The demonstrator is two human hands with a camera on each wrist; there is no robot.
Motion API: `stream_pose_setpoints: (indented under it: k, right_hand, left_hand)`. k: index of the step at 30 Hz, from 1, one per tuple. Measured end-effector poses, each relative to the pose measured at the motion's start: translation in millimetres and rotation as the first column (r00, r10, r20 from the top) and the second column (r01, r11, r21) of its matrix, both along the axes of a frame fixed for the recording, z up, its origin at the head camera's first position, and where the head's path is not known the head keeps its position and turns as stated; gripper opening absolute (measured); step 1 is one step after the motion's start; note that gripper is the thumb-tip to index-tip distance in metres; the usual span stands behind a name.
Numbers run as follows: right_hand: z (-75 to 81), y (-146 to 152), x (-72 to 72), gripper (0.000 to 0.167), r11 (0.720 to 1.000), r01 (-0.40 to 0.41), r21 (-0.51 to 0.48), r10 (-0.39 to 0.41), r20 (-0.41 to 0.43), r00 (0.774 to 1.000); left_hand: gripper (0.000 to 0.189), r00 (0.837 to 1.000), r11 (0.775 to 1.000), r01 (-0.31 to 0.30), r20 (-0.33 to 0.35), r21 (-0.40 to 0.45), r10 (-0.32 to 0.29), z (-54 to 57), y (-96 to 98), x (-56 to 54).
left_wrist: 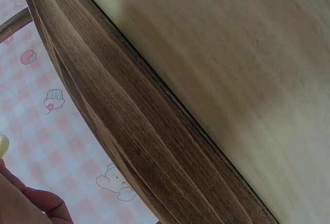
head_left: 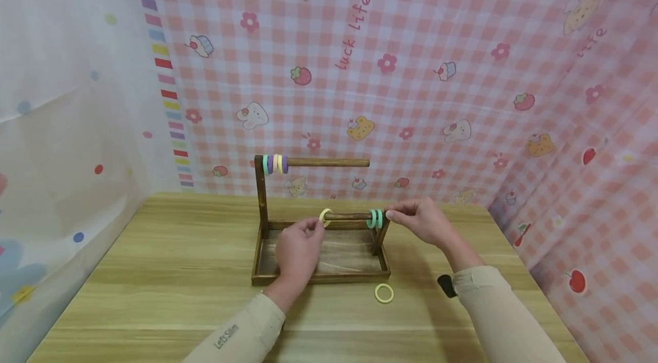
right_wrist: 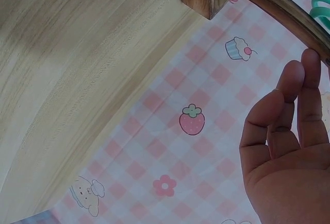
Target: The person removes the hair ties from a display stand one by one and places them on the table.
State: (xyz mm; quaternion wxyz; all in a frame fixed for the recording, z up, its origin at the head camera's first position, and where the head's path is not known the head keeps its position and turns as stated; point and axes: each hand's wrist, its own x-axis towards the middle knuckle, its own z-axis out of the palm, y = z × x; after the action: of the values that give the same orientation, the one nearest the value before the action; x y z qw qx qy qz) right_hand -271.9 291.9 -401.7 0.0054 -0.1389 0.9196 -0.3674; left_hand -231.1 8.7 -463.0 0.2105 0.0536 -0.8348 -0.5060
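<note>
In the head view, a dark wooden stand has a tray base, a post at each side and two level rods. My left hand pinches a yellow ring at the free left end of the lower rod. Two green rings hang on that rod near the right post. My right hand holds the top of this post between thumb and fingers; in the right wrist view its fingers touch the wood. In the left wrist view, only part of the left hand shows.
Several green, purple and pale yellow rings sit at the left of the upper rod. Another yellow ring lies on the table in front of the stand. A checked pink cloth hangs behind.
</note>
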Motion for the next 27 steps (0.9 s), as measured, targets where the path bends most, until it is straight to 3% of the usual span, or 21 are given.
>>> stream_pose_setpoints:
  k: [6,13,21,27]
  right_hand:
    - [-1.0,0,-0.9,0.025,1.0,-0.012,0.001,0.012,-0.007,1.0]
    - [0.1,1,0.8,0.026,1.0,-0.005,-0.006,0.005,0.004,1.0]
    - [0.2,1,1.2,0.027,1.0,0.007,0.002,-0.007,0.008,1.0]
    - [-0.4,0,-0.2,0.027,1.0,0.005,0.001,-0.005,0.009,1.0]
  left_hand:
    - [0.019,1.0,1.0,0.012,0.005,0.018,-0.012,-0.3,-4.4,-1.1]
    - [0.02,0.999,0.999,-0.012,0.031,-0.035,0.014,0.7,-9.8,-0.6]
    - [0.021,0.992,0.992,0.025,0.124,-0.121,-0.01,-6.3,-19.5,1.4]
    - [0.019,0.992,0.979,0.069,0.118,-0.194,-0.047,-9.9,-20.5,5.6]
